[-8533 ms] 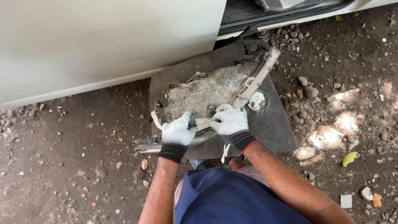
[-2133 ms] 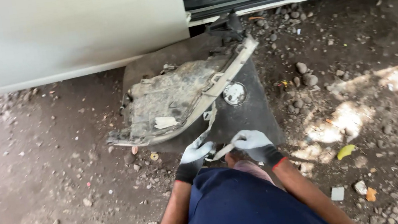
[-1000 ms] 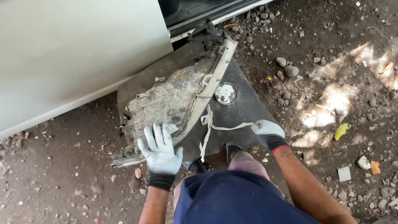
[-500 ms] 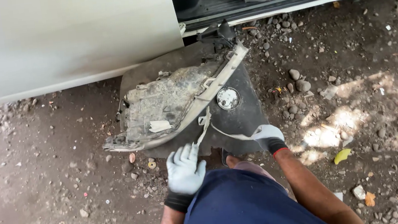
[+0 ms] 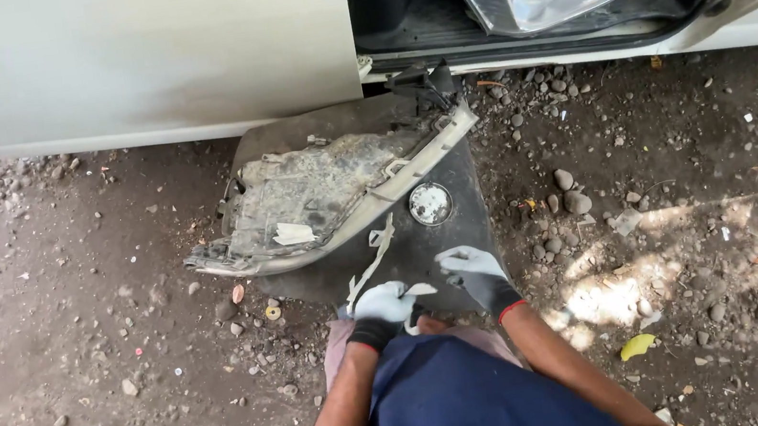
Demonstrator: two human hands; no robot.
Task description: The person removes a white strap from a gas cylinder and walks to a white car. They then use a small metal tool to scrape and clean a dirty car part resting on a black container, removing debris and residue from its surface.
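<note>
Grey-gloved left hand (image 5: pixel 382 303) is curled shut around a pale strip (image 5: pixel 372 268) (wrist bent down). Right hand (image 5: pixel 471 269) lies open on the dark mat (image 5: pixel 454 196), fingers spread, beside the dirty headlight housing (image 5: pixel 319 191).

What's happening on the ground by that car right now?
A person in white gloves crouches over a dark mat laid on gravelly dirt beside a pale car. The left hand grips the near end of a thin pale strip that runs up toward a dirty, detached headlight housing lying on the mat. The right hand rests on the mat close by, apparently holding nothing. A small round cap sits beside the housing.
</note>
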